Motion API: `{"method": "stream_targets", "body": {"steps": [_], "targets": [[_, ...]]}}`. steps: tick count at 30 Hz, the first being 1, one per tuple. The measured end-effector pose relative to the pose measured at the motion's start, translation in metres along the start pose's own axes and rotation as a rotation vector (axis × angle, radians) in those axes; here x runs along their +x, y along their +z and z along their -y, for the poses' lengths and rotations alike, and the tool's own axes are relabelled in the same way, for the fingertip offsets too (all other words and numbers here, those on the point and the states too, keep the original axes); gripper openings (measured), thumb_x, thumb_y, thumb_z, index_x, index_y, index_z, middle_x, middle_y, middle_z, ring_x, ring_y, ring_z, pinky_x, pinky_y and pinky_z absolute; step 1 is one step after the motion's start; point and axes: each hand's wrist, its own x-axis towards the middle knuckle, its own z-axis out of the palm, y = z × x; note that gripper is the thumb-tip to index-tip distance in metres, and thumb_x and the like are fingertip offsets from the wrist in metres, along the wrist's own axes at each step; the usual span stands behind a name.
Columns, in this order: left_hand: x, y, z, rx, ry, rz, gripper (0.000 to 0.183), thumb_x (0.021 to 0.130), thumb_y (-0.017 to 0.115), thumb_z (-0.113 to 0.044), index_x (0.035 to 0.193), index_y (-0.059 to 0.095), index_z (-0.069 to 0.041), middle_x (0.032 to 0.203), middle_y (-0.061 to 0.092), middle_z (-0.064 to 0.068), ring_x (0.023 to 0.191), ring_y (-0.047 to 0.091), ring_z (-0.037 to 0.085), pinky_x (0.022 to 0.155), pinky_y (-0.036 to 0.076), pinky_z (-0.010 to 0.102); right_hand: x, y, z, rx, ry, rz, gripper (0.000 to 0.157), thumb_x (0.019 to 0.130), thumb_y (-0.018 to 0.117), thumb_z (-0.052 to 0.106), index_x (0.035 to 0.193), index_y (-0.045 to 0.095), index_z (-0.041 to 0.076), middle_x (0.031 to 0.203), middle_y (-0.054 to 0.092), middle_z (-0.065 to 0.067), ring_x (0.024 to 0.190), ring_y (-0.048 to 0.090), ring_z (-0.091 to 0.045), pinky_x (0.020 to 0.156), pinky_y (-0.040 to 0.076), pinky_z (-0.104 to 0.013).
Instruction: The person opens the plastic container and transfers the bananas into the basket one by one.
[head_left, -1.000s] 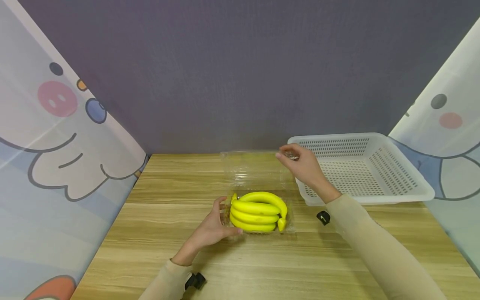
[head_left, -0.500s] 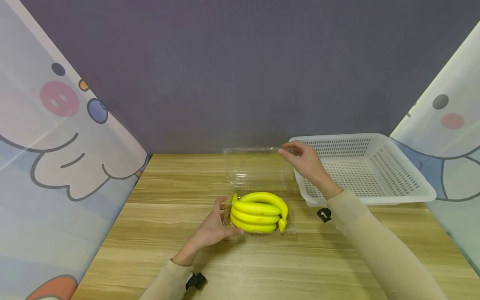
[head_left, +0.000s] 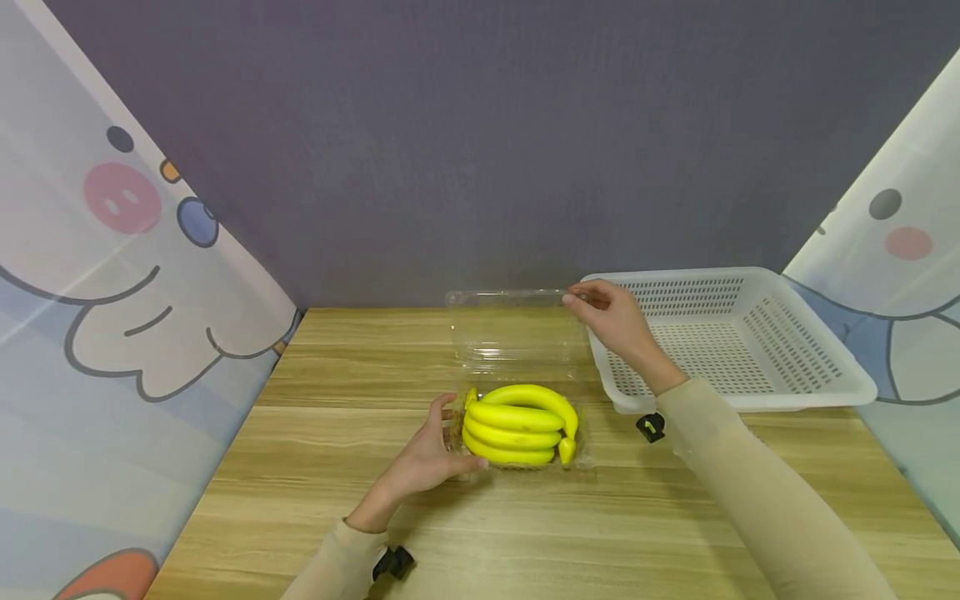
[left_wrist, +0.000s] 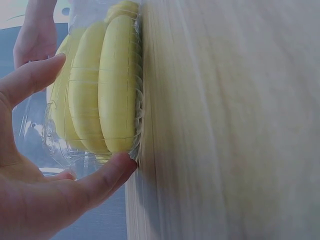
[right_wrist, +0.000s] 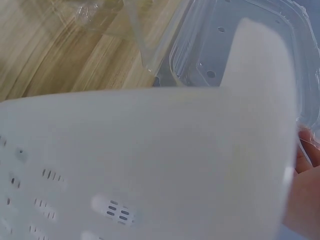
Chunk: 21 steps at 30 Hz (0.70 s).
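Note:
Several yellow bananas (head_left: 517, 425) lie in the base of a clear plastic clamshell box, its hinged lid (head_left: 513, 329) raised at the back. With thumb and fingers spread round the box's left end, my left hand (head_left: 423, 454) holds it; in the left wrist view the fingertips (left_wrist: 122, 162) press its lower corner beside the bananas (left_wrist: 97, 85). Thumb and fingers of my right hand (head_left: 609, 317) pinch the lid's far right corner. Only part of that hand (right_wrist: 307, 185) shows at the right wrist view's edge, next to the lid (right_wrist: 220, 50).
A white perforated plastic basket (head_left: 813, 367) stands at the back right, under and behind my right forearm. It fills much of the right wrist view. The wooden table (head_left: 330, 375) meets a grey back wall (head_left: 480, 167), with cartoon-printed panels (head_left: 112, 275) at both sides.
My right hand has raised the lid's far edge slightly, and the lid stands a little steeper. The left hand keeps its place at the box, and the bananas stay put.

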Motion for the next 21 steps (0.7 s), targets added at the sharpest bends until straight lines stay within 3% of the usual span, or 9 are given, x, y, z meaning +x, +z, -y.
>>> {"method": "stream_targets", "body": {"steps": [7, 15, 21], "targets": [[-0.0005, 0.0001, -0.0011, 0.001, -0.002, -0.005, 0.118, 0.075, 0.092, -0.03, 0.16, 0.013, -0.01, 0.152, 0.034, 0.027, 0.133, 0.045, 0.046, 0.1, 0.045, 0.06, 0.0006, -0.0021, -0.0022, 0.029, 0.005, -0.01, 0.046, 0.1, 0.064, 0.042, 0.127, 0.066, 0.004, 0.122, 0.068, -0.015, 0.105, 0.066, -0.036, 0.088, 0.054, -0.045], [-0.0014, 0.0001, -0.0018, -0.003, 0.002, -0.003, 0.117, 0.075, 0.092, -0.03, 0.16, 0.013, -0.009, 0.152, 0.034, 0.028, 0.134, 0.044, 0.047, 0.101, 0.045, 0.061, 0.0006, -0.004, -0.0035, 0.065, 0.02, -0.01, 0.047, 0.102, 0.063, 0.039, 0.129, 0.063, 0.0, 0.131, 0.063, -0.015, 0.112, 0.063, -0.029, 0.091, 0.056, -0.045], [-0.0017, -0.0002, -0.0023, -0.003, 0.014, 0.002, 0.117, 0.076, 0.091, -0.028, 0.16, 0.012, -0.008, 0.151, 0.035, 0.028, 0.132, 0.046, 0.047, 0.1, 0.046, 0.061, 0.0005, -0.0051, -0.0043, 0.096, 0.017, -0.018, 0.047, 0.102, 0.063, 0.035, 0.131, 0.061, -0.002, 0.126, 0.064, -0.019, 0.112, 0.062, -0.038, 0.091, 0.055, -0.049]]}}
